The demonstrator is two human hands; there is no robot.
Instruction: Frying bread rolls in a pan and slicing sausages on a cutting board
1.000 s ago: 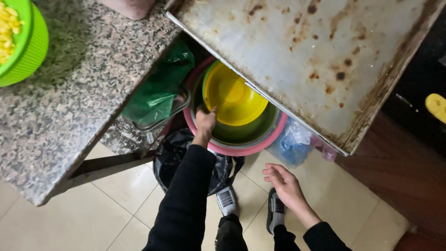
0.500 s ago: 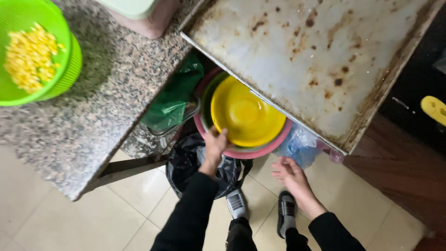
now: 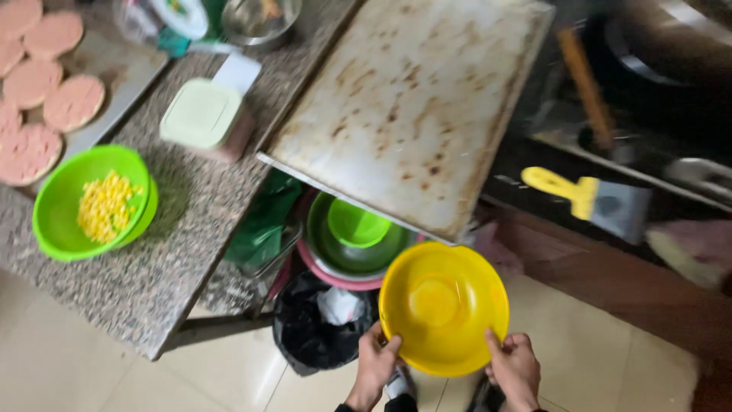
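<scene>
Two bare hands hold one round yellow plastic bowl (image 3: 444, 308) in the head view, low in the frame and just right of centre, over the pale tiled floor (image 3: 91, 358). The left hand (image 3: 374, 365) grips the rim at about 8 o'clock on the bowl, fingers curled around the edge and thumb lying on the inner face; the right hand (image 3: 515, 366) grips at about 5 o'clock in the same way, thumb inside and fingers behind. Both hands are closed on the rim, and the bowl sits between and just above them. The bowl's hollow faces the camera, tilted slightly up, so its flat base shows as a paler circle in the middle; being round, it has no long axis to speak of. At 10 o'clock from the bowl, under the edge of a large stained metal baking tray (image 3: 412, 107), a dark green bowl with a small bright green bowl inside it (image 3: 357, 229) rests in a pink basin (image 3: 335, 276). A black rubbish bag (image 3: 316, 324) lies at 9 o'clock from the bowl, near the left hand. Farther off at 9 to 10 o'clock, on the speckled granite counter (image 3: 152, 282), stands a bright green bowl of yellow corn kernels (image 3: 95, 202).
</scene>
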